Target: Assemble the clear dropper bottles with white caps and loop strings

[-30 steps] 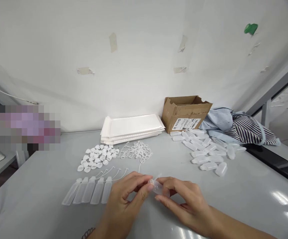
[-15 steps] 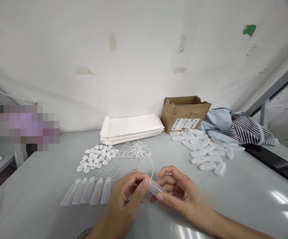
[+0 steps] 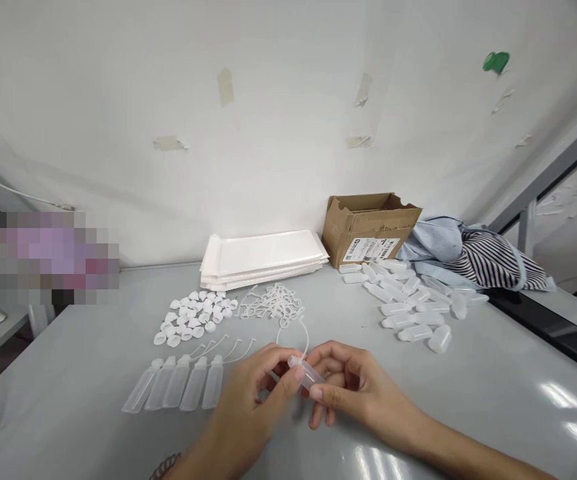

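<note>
My right hand (image 3: 353,390) grips a small clear plastic bottle (image 3: 308,375), held low over the grey table (image 3: 468,400). My left hand (image 3: 253,397) pinches at the bottle's neck, where a thin white loop strap (image 3: 302,333) arcs up from it. Just left of my hands lies a row of several capped clear bottles (image 3: 178,383) with straps. Behind them sit a heap of small white caps (image 3: 193,317) and a tangle of white loop straps (image 3: 273,303).
Several loose uncapped bottles (image 3: 408,300) lie at the right, in front of an open cardboard box (image 3: 368,227). A stack of white padded envelopes (image 3: 263,257) rests against the wall. Striped and blue cloth (image 3: 478,257) is piled at the far right.
The bottle has tilted and shifted slightly left between my hands, and the loop strap now stands up from its neck. My right fingers have curled closer round the bottle.
</note>
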Demonstrator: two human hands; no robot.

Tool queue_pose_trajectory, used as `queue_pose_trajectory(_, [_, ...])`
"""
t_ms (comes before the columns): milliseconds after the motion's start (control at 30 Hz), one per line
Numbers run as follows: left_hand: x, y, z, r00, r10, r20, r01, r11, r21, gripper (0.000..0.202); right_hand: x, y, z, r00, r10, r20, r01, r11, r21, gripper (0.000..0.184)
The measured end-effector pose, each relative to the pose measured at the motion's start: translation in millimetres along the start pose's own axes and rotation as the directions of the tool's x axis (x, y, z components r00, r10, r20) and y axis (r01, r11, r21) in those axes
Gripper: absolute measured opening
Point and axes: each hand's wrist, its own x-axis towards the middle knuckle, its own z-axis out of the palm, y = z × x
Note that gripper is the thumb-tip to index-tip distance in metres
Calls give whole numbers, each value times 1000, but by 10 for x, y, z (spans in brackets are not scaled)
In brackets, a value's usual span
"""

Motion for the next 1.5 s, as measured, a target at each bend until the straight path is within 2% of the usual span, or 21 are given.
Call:
queue_pose_trajectory(133, [-12,-77,-6,1000,-23,-15,24,998,63,36,6,-13,6,1000,-21,-9,21,1000,-2,36])
queue_pose_trajectory(200, [-29,-126,4,995,62,-72,-50,986,159,42,5,-33,-3,999,-43,-30,43,999,-17,34])
queue_pose_trajectory(233, [-38,-149,14,984,144,-106,-116,966,230,46,4,-43,-10,998,-55,-44,54,998,-23,34])
queue_pose_trajectory(300, [-57,-187,43,931,345,-123,-274,879,389,55,-1,-56,-21,996,-68,-62,67,998,-22,32])
queue_pose_trajectory(367, [-72,-210,80,860,507,-62,-413,762,498,64,-7,-53,-25,996,-66,-65,66,998,2,32])
queue_pose_trajectory(433, [-81,-220,117,812,583,-3,-493,689,531,70,-11,-41,-19,997,-45,-59,48,998,35,33])
queue_pose_trajectory(533, [-82,-221,158,805,593,18,-514,682,519,70,-8,-20,-3,999,-4,-53,8,997,71,35])
queue_pose_trajectory(700, [-71,-227,173,827,562,-34,-486,742,462,61,5,-5,13,999,24,-29,-21,996,87,36])
queue_pose_trajectory(833, [-88,-222,144,876,480,-56,-415,807,421,60,3,2,11,999,20,-28,-18,997,75,36])
queue_pose_trajectory(900, [-98,-200,116,885,462,-65,-401,825,399,57,1,-1,10,999,13,-38,-10,997,74,35])
queue_pose_trajectory(1000, [-96,-133,69,893,438,-108,-386,866,318,36,0,-11,15,999,-4,-52,8,997,79,33])
queue_pose_trajectory(1167, [-54,-19,12,966,197,-170,-194,980,32,22,-8,-19,24,999,-3,-51,6,998,55,32])
queue_pose_trajectory(1333, [-24,-26,13,993,-54,-101,24,962,-273,22,-1,-3,20,998,-22,-51,25,998,57,33])
queue_pose_trajectory(1500, [0,-45,15,996,-88,-1,82,925,-370,23,11,24,13,998,-22,-55,26,996,80,31])
